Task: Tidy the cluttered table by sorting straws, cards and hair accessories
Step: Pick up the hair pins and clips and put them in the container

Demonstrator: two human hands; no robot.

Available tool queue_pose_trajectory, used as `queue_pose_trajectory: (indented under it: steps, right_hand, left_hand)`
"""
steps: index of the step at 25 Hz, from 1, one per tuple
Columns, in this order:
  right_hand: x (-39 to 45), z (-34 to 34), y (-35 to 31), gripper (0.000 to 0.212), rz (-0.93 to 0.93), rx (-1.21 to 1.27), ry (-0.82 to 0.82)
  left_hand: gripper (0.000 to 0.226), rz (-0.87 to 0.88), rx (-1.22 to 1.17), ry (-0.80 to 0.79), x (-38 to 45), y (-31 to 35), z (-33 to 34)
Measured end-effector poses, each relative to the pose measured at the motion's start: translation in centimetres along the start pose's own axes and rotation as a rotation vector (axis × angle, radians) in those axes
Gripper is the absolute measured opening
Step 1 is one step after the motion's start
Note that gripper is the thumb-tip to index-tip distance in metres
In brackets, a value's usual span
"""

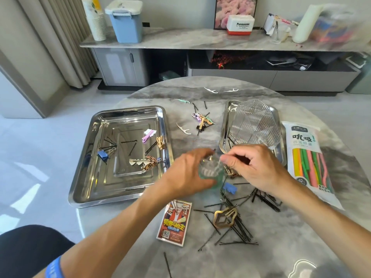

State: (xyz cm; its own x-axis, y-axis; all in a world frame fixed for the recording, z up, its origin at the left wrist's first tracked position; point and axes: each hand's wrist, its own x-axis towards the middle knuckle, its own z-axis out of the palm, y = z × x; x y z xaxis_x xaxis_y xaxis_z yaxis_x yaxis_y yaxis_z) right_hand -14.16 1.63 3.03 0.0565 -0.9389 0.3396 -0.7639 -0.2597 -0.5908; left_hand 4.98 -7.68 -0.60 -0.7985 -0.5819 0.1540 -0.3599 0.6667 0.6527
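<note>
Marble round table (200,87), cluttered: steel tray (84,149) left, holding sorted clips; loose bobby pins (236,227), card (174,223), straw pack (309,161) still out. Step, judged: collecting small items into clear cup (210,171). Left hand (188,173) wraps the cup; right hand (255,167) pinches something thin above it, identity unclear. Next: release into cup.

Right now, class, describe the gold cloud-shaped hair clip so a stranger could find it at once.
Start at the round marble table and go to its near side, right of the red card. There, on a heap of black hairpins, lies the gold clip, the only wide, cloud-shaped outline among thin straight pins.
</note>
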Motion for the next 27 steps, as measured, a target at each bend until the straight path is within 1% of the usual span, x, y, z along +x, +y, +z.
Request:
queue_pose_trajectory:
  steps: [2, 3, 5, 7, 8, 10, 11, 12, 13, 14, 15, 17, 19, 22, 24, 27]
  right_hand:
    - [0.5, 0.0, 0.4, 0.038, 0.028, -0.001, 0.040]
    - [0.8, 0.1, 0.7, 0.039, 0.046, -0.009, 0.043]
    - [1.6, 0.5, 1.2, 0.037, 0.076, -0.019, 0.033]
    - [2.7, 1.0, 1.8, 0.035, 0.100, -0.025, 0.022]
    - [3.3, 1.3, 2.2, 0.033, 0.117, -0.029, 0.028]
    - [5.0, 1.9, 3.0, 0.029, 0.169, -0.035, 0.062]
    - [6.1, 2.3, 3.4, 0.027, 0.207, -0.033, 0.075]
    - [7.3, 2.8, 3.9, 0.022, 0.255, -0.032, 0.074]
    - [8.6, 3.4, 4.5, 0.016, 0.306, -0.039, 0.061]
    - [9.7, 4.1, 5.1, 0.010, 0.351, -0.058, 0.038]
    - [10.8, 4.8, 5.7, 0.007, 0.383, -0.086, 0.012]
    - [11.7, 6.0, 6.5, 0.007, 0.392, -0.138, -0.013]
    - [11.6, 6.9, 7.0, 0.006, 0.331, -0.170, -0.047]
    - [10.3, 7.1, 7.8, 0.005, 0.289, -0.184, -0.078]
    - [9.8, 7.2, 8.1, 0.004, 0.298, -0.173, -0.097]
    - [9.9, 7.3, 8.0, 0.005, 0.319, -0.139, -0.053]
  left_hand:
    - [0.079, -0.074, 0.047, 0.105, 1.0, -1.1, -1.9]
    - [0.077, -0.117, 0.070, 0.136, 1.3, -1.7, -2.5]
    - [0.071, -0.168, 0.121, 0.137, 1.3, -2.2, -2.5]
    - [0.071, -0.173, 0.225, 0.040, 0.9, -2.2, -1.7]
    - [0.076, -0.171, 0.258, -0.031, 0.9, -2.3, -1.4]
    - [0.085, -0.183, 0.207, -0.132, 1.9, -2.8, -2.1]
    - [0.080, -0.201, 0.140, -0.128, 3.0, -3.3, -2.8]
    - [0.068, -0.220, 0.093, -0.086, 4.3, -4.0, -3.5]
    - [0.054, -0.229, 0.111, -0.027, 5.8, -4.9, -4.0]
    - [0.043, -0.231, 0.191, 0.024, 7.3, -5.8, -4.2]
    - [0.039, -0.233, 0.295, 0.045, 8.7, -6.8, -4.2]
    - [0.035, -0.233, 0.526, -0.010, 11.1, -8.5, -3.5]
    - [0.029, -0.231, 0.728, -0.043, 13.0, -10.3, -2.7]
    - [0.022, -0.152, 0.778, -0.019, 14.4, -12.0, -2.2]
    - [0.025, -0.081, 0.818, -0.008, 14.2, -12.6, -1.7]
    - [0.032, -0.037, 0.942, -0.003, 13.8, -12.6, -1.1]
